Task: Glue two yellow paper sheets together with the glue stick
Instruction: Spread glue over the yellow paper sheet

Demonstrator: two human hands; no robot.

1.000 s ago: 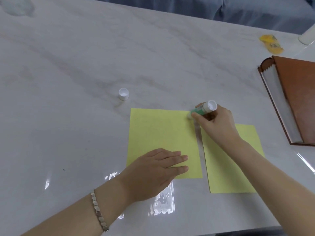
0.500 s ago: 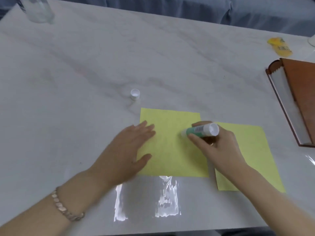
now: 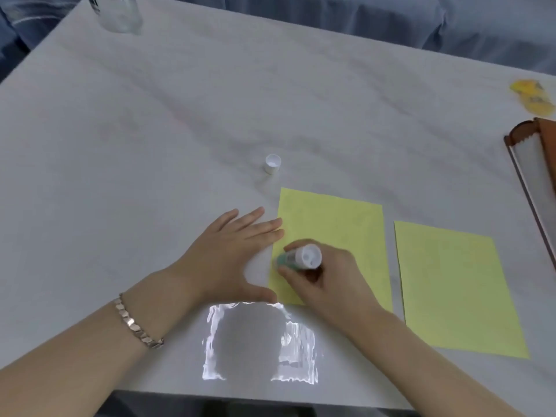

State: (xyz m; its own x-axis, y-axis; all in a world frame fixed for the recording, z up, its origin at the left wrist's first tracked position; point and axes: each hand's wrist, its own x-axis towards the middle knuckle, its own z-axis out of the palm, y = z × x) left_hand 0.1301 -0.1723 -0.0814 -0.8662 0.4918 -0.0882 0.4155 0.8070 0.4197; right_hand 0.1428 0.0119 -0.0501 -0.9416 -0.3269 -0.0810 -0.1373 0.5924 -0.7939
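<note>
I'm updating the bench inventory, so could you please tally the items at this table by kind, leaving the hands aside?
Yellow paper sheets: 2, the left sheet and the right sheet
Glue stick: 1
White cap: 1
Clear container: 1
Yellow packet: 1
Brown case: 1
Total: 7
</note>
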